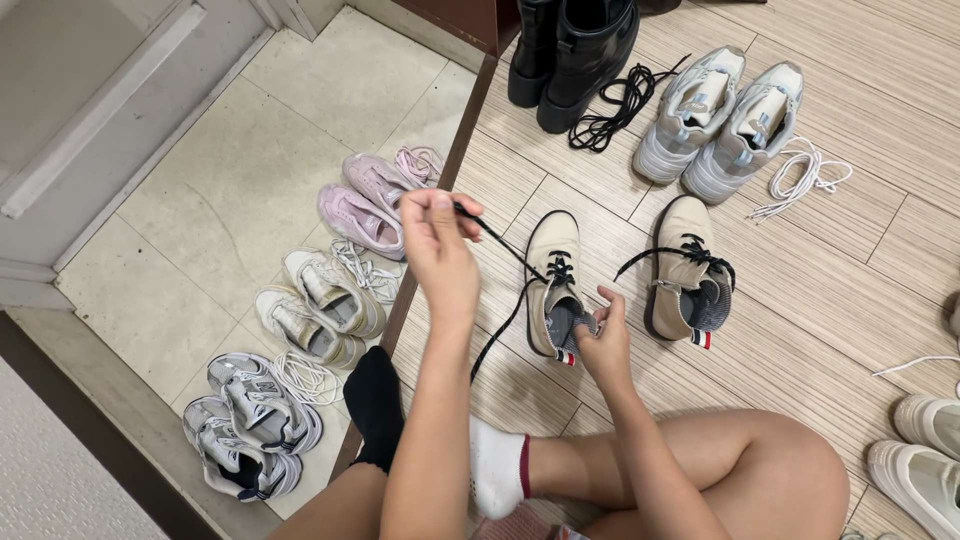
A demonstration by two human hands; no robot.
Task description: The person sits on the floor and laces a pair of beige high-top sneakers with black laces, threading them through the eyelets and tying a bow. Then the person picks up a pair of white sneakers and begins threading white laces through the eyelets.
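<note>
Head view: the left hand (437, 240) is raised with its fingers pinched together on the end of a thin black shoelace (500, 243), which runs taut down and to the right into the eyelets of a beige lace-up canvas shoe with a dark sole (553, 280). That shoe lies on the striped wood-look floor (840, 290), toe pointing away from the person and long axis running front to back, just beside the right hand (603, 345). The right hand is nearer, its fingers closed on the shoe's heel collar. Its matching beige shoe (685, 270) stands just to the right, already threaded with black lace.
</note>
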